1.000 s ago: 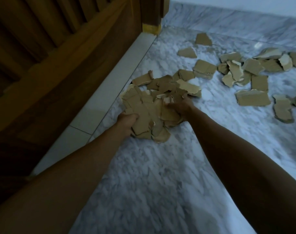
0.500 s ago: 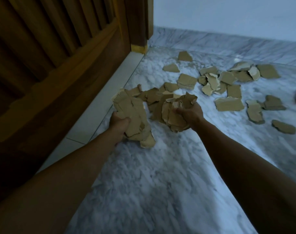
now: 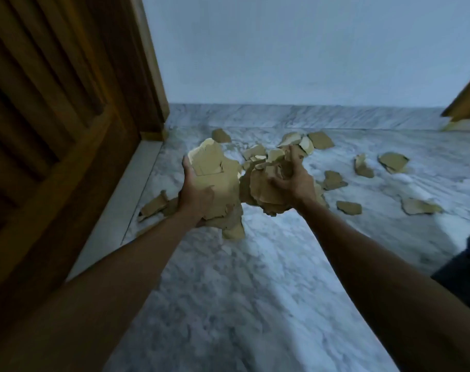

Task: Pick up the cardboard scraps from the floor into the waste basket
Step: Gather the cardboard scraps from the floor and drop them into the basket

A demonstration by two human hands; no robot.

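Holding two wads of cardboard scraps point(image 3: 266, 189) off the floor point(image 3: 228, 304), I have my left hand point(image 3: 195, 196) clamped on one and my right hand point(image 3: 295, 181) clutching the other, likely to carry more per trip. Loose scraps point(image 3: 349, 207) lie from twelve to three o'clock; no basket in view.

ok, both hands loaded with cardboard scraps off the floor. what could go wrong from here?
1. The left hand holds a loose stack with one piece hanging off the bottom; it could drop in transit.
2. The right hand grips a crumpled bunch that bulges out below the fingers, so bits may slip.
3. No waste basket is in view, so the carry may be long. Scraps by the wooden frame and across the marble floor could be missed.
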